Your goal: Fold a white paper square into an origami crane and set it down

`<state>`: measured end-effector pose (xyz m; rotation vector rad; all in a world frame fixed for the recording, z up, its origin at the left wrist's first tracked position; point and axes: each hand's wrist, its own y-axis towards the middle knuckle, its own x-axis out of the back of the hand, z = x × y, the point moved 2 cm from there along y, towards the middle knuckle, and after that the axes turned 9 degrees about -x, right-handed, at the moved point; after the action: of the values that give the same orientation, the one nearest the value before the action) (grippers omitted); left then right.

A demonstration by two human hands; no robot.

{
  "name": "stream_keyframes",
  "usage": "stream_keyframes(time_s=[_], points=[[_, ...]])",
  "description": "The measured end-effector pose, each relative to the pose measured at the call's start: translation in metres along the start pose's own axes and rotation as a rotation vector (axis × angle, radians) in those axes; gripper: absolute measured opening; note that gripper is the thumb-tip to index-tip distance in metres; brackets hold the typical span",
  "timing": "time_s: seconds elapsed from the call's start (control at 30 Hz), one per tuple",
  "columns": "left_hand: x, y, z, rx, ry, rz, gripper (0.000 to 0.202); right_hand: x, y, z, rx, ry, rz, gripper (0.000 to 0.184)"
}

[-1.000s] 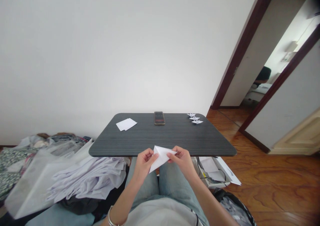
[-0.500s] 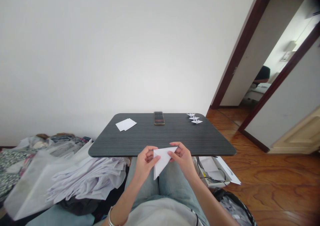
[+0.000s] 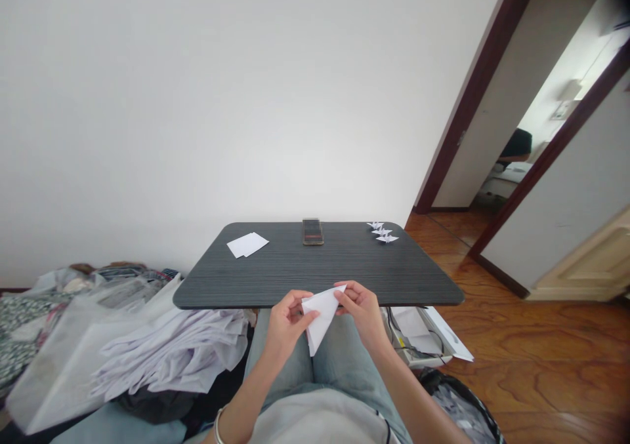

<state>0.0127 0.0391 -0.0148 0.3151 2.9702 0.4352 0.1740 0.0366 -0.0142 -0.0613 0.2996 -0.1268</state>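
A folded white sheet of paper [image 3: 322, 313], roughly triangular with a point hanging down, is held over my lap at the table's near edge. My left hand [image 3: 288, 322] pinches its left corner, thumb on the front face and fingers behind. At the upper right corner, my right hand [image 3: 358, 306] grips the paper between thumb and fingers. The fingers behind the paper are partly hidden. On the dark table [image 3: 295, 273] beyond lie white paper sheets [image 3: 247, 244] at the left and several small folded paper cranes [image 3: 382, 232] at the far right.
A phone [image 3: 313, 231] lies at the table's back middle. Crumpled white cloth [image 3: 182, 349] and other piled fabric are at the left. Under the table's right side sits a white box [image 3: 418, 339] with cables, beside a black bag [image 3: 462, 404] of scraps.
The paper has tilted and its right edge looks narrower, with the lower tip shifted slightly right. My hands keep their grip and have moved only a little.
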Motion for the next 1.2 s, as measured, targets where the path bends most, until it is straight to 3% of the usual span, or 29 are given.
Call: stream_keyframes(time_s=[0.47, 0.73, 1.2], points=[[-0.0029, -0.0014, -0.0005, 0.042, 0.043, -0.054, 0.022, 0.0001, 0.0006, -0.0009, 0.019, -0.032, -0.014, 0.034], [-0.0054, -0.0034, 0.0040, -0.016, 0.013, -0.056, 0.029, 0.0016, 0.0025, -0.0021, 0.030, -0.019, -0.017, 0.032], [-0.0060, -0.0015, 0.0067, 0.060, -0.011, -0.080, 0.023, -0.0008, 0.0023, 0.0001, 0.020, -0.049, -0.017, 0.034]])
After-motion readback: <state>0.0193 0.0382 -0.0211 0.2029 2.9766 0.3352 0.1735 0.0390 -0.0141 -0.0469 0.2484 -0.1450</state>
